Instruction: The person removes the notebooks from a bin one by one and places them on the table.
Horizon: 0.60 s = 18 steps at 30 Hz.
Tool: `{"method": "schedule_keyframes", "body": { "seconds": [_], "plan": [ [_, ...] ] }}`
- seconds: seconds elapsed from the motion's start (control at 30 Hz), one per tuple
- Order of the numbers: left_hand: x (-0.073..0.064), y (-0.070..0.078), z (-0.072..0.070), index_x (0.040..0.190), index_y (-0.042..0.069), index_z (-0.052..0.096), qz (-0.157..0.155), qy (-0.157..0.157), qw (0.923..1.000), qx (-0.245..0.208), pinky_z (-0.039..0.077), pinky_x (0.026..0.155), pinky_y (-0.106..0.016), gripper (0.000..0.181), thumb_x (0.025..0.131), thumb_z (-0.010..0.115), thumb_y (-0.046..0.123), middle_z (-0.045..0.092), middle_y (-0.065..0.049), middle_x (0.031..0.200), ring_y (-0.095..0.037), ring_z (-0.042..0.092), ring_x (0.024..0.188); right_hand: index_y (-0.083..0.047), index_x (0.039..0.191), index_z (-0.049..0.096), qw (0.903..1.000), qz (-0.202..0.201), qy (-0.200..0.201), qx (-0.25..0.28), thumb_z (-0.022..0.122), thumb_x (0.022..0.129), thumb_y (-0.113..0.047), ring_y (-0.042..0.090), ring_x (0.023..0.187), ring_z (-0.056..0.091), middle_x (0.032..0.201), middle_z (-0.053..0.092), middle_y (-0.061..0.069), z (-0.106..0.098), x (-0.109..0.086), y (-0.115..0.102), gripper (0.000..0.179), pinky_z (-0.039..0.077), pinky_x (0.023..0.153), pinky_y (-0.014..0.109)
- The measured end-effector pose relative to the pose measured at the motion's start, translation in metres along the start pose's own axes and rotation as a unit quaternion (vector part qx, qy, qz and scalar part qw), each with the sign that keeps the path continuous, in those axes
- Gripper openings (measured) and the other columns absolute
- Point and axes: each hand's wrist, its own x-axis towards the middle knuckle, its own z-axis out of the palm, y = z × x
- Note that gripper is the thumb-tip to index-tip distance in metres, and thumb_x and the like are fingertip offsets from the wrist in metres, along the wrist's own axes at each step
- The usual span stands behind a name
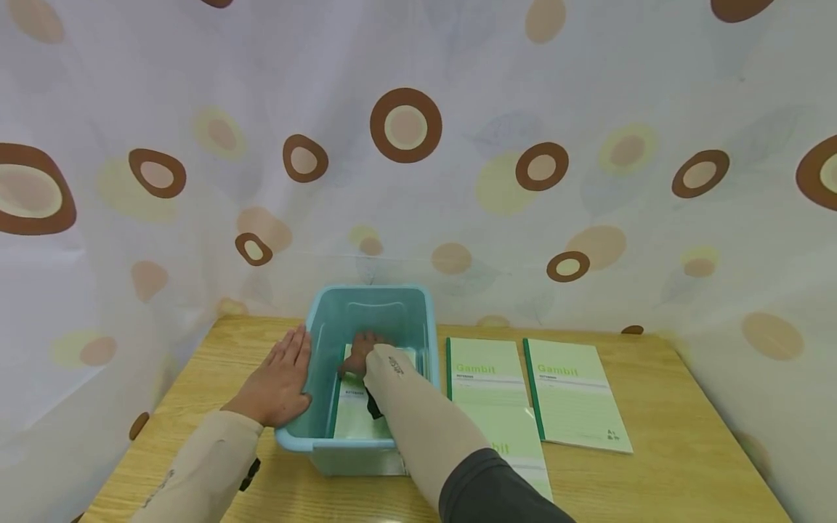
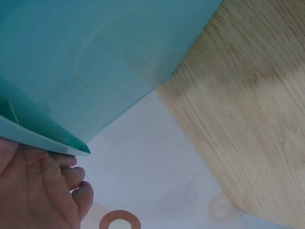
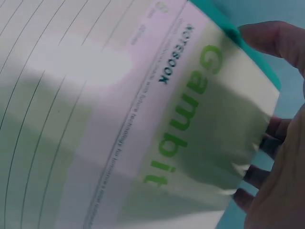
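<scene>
A light blue plastic bin (image 1: 356,462) stands on the wooden table. My left hand (image 1: 277,385) rests along its left rim, fingers fairly straight and together; the left wrist view has the palm (image 2: 35,191) against the rim. Inside the bin my right hand (image 1: 358,354) holds the far end of a pale green Gambit notebook (image 1: 358,414). From the right wrist, its thumb (image 3: 274,40) touches the green spine, while the other fingers bend around the top edge, their tips partly hidden behind the cover. Whether other notebooks lie underneath cannot be seen.
Right of the bin lie more Gambit notebooks: one at the back (image 1: 487,356), one overlapping its lower part (image 1: 506,432), partly behind my right sleeve, and one farther right (image 1: 578,392). A patterned curtain (image 1: 458,211) hangs behind the table (image 1: 660,436).
</scene>
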Motion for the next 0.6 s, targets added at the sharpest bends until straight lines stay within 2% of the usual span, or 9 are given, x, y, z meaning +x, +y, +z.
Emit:
{"method": "schedule_keyframes", "body": {
  "seconds": [0.07,0.17,0.33,0.6],
  "plan": [
    [0.0,0.0,-0.001,0.144,-0.019,0.016,0.002,0.002,1.0,0.0,0.015,0.113,-0.058,0.077,0.082,0.05,0.013,0.011,-0.035,0.153,-0.049,0.011,0.142,-0.011,0.141,0.042,0.9999,-0.007,0.004,0.015,0.069,0.08,-0.051,0.026,0.124,0.049,0.137,0.05,0.007,-0.001,0.001,-0.001,0.078,0.041,0.101,0.041],
    [-0.002,0.001,-0.002,0.144,-0.019,0.016,0.002,0.003,1.0,-0.002,0.015,0.113,-0.058,0.077,0.082,0.05,0.012,0.011,-0.035,0.153,-0.05,0.012,0.141,-0.011,0.137,0.044,0.9994,-0.018,0.003,0.028,0.07,0.08,-0.047,0.027,0.119,0.052,0.131,0.055,0.007,-0.005,0.001,-0.004,0.073,0.042,0.099,0.042],
    [-0.002,0.0,-0.003,0.144,-0.019,0.016,0.001,0.002,1.0,-0.005,0.015,0.113,-0.058,0.078,0.081,0.05,0.012,0.011,-0.035,0.153,-0.05,0.012,0.141,-0.015,0.141,0.043,0.9991,-0.04,0.011,-0.003,0.067,0.081,-0.05,0.028,0.124,0.046,0.137,0.05,0.011,-0.006,0.002,-0.008,0.073,0.036,0.103,0.044],
    [-0.003,0.001,-0.003,0.144,-0.019,0.017,0.005,0.002,1.0,-0.008,0.015,0.114,-0.058,0.078,0.082,0.051,0.013,0.012,-0.035,0.153,-0.049,0.012,0.141,-0.019,0.143,0.04,0.9992,-0.021,0.016,-0.031,0.061,0.08,-0.062,0.025,0.123,0.045,0.134,0.051,0.009,0.001,0.01,-0.011,0.078,0.03,0.105,0.045]
  ]
}}
